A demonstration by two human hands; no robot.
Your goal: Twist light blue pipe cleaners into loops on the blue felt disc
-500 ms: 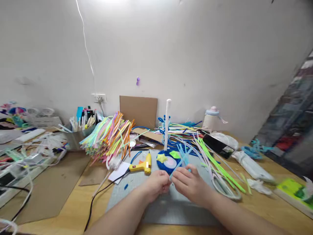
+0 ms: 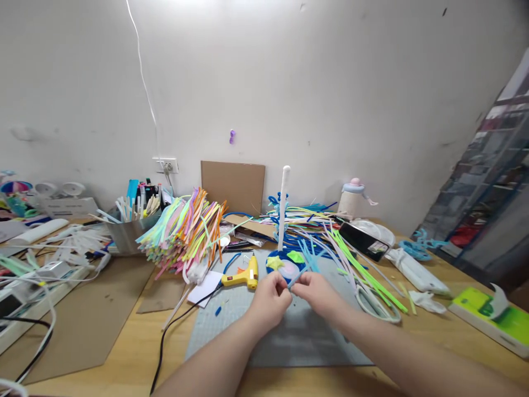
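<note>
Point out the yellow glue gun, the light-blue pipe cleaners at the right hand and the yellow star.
Yellow glue gun [image 2: 247, 277]: head view, where handle meets body.
Light-blue pipe cleaners [image 2: 308, 257]: head view, on the fanned strands.
Yellow star [image 2: 275, 263]: head view, on its middle.

Head-worn view; forward and downward

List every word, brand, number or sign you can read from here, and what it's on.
No text can be read in this view.
Sticker on the black slab: printing too small to read.
White box at far left: faint marks on its front, too blurred to read.
Glue gun: small dark patch on its handle, too small to tell whether it carries lettering.
</note>
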